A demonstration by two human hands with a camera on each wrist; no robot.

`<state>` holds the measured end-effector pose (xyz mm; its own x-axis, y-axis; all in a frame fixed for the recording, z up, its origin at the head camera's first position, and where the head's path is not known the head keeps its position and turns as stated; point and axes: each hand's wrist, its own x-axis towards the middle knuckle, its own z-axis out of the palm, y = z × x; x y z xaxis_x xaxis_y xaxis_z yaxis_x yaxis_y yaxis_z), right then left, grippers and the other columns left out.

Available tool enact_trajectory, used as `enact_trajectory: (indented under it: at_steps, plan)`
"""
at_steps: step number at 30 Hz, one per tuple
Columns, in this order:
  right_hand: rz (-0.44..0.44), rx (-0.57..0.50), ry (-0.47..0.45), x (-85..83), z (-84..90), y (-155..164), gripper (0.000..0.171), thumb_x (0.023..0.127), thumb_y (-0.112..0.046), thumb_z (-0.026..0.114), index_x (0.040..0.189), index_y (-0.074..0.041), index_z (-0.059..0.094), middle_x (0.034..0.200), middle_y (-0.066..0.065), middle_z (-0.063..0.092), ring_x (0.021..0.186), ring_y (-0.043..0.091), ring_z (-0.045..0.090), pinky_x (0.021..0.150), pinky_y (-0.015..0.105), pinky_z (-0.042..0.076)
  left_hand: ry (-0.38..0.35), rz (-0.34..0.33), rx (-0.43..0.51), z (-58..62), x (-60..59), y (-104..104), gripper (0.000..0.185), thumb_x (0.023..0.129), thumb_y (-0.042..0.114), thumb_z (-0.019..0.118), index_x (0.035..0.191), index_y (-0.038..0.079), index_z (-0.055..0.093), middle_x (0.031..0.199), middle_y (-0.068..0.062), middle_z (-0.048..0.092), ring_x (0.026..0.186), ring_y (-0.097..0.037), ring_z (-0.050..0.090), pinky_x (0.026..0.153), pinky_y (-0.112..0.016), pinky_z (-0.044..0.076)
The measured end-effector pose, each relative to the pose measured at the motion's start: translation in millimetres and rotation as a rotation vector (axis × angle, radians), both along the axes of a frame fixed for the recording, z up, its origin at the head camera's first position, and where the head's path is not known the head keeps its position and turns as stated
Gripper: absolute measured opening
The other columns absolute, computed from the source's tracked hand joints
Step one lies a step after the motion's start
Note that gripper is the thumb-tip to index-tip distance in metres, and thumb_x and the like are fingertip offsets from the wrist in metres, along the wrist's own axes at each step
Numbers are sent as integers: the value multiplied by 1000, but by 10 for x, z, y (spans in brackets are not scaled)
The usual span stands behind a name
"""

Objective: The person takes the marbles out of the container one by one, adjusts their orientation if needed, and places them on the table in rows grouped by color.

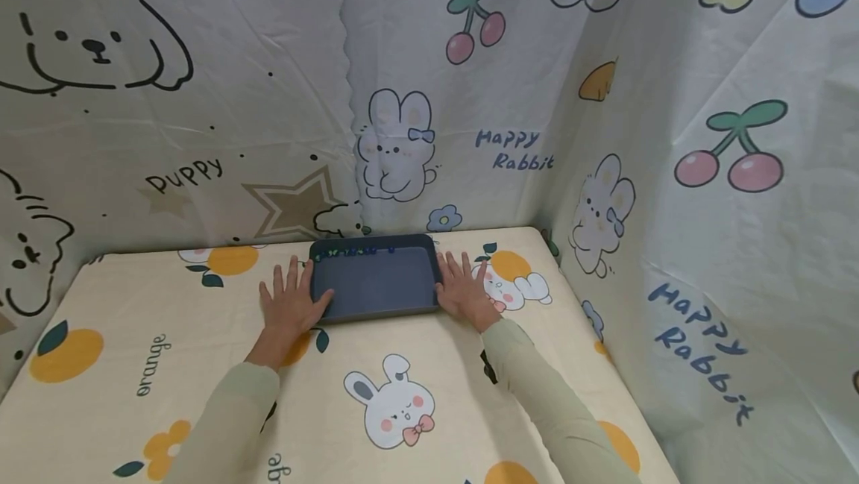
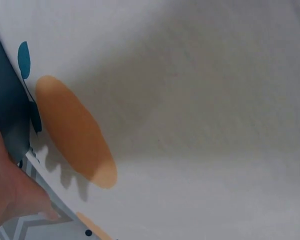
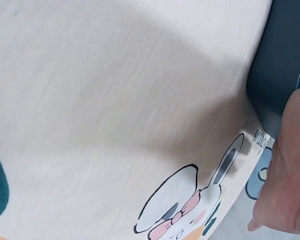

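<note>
Nearest in the head view, two pale green sleeves (image 1: 221,424) reach forward over a cream tablecloth (image 1: 168,365) printed with oranges, a white rabbit and the word "orange". The left hand (image 1: 290,303) lies palm down on the cloth just beside the left edge of a dark blue-grey tray (image 1: 374,281), fingers straight and spread, the thumb touching the tray's near left corner. The right hand (image 1: 463,288) lies flat in the same way against the tray's right edge, fingers spread and pointing away from the person. Neither hand curls round anything.

The tray sits flat near the far edge of the table, between the two hands, its rim rounded; a row of small blue and green marks runs along its far inner wall, too small to tell apart.

The left wrist view shows part of the hand (image 2: 12,195) over the cloth and a dark edge of the tray (image 2: 7,105). The right wrist view shows a finger (image 3: 285,170) beside the tray's corner (image 3: 280,65).

Behind the table hang cartoon-printed sheets (image 1: 470,96) with puppies, rabbits and cherries.
</note>
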<state>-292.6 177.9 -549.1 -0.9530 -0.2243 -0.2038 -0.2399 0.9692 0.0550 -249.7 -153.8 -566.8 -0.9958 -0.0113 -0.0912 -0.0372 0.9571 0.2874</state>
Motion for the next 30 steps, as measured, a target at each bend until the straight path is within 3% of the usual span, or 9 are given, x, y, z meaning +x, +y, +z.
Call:
enact_trajectory:
  at_steps: [11, 18, 22, 24, 28, 30]
  plan:
    - [14, -87, 13, 7, 22, 36, 65, 106, -38, 35, 162, -13, 10, 167, 9, 10, 150, 39, 5, 114, 67, 7, 29, -27, -7, 9, 6, -11, 90, 97, 60, 45, 159, 4, 13, 164, -23, 0, 148, -48, -4, 111, -70, -7]
    - [63, -196, 147, -82, -32, 42, 61, 105, -38, 46, 155, -6, 31, 158, 14, 30, 144, 35, 27, 114, 52, 28, 32, -24, -12, 4, 5, -16, 90, 97, 60, 46, 159, 4, 14, 164, -23, 0, 148, -47, -2, 110, -71, -7]
    - [35, -415, 250, -136, -12, -91, 53, 102, -30, 56, 147, -5, 45, 145, 16, 48, 133, 31, 43, 109, 45, 39, 27, -17, -28, -12, 5, -30, 90, 97, 61, 46, 160, 4, 13, 164, -22, 0, 148, -47, -3, 110, -71, -8]
    - [18, -582, 292, -150, 15, -183, 48, 99, -24, 63, 140, -2, 52, 134, 18, 57, 124, 31, 53, 103, 45, 44, 26, -14, -41, -21, 1, -28, 90, 97, 61, 45, 160, 4, 13, 164, -22, 0, 148, -47, -3, 110, -70, -8]
    - [-51, -883, 281, -178, 51, -365, 38, 94, -14, 71, 127, 2, 62, 119, 18, 65, 109, 31, 63, 94, 43, 51, 21, -4, -45, -19, 4, -14, 90, 97, 60, 46, 159, 4, 13, 165, -22, 0, 148, -46, -2, 110, -70, -8]
    - [-100, -973, 237, -196, 42, -434, 36, 92, -12, 72, 124, 2, 64, 119, 18, 66, 105, 31, 65, 91, 41, 53, 19, -4, -42, -11, 5, -6, 90, 98, 60, 45, 160, 3, 13, 165, -22, -1, 148, -46, -3, 110, -70, -9]
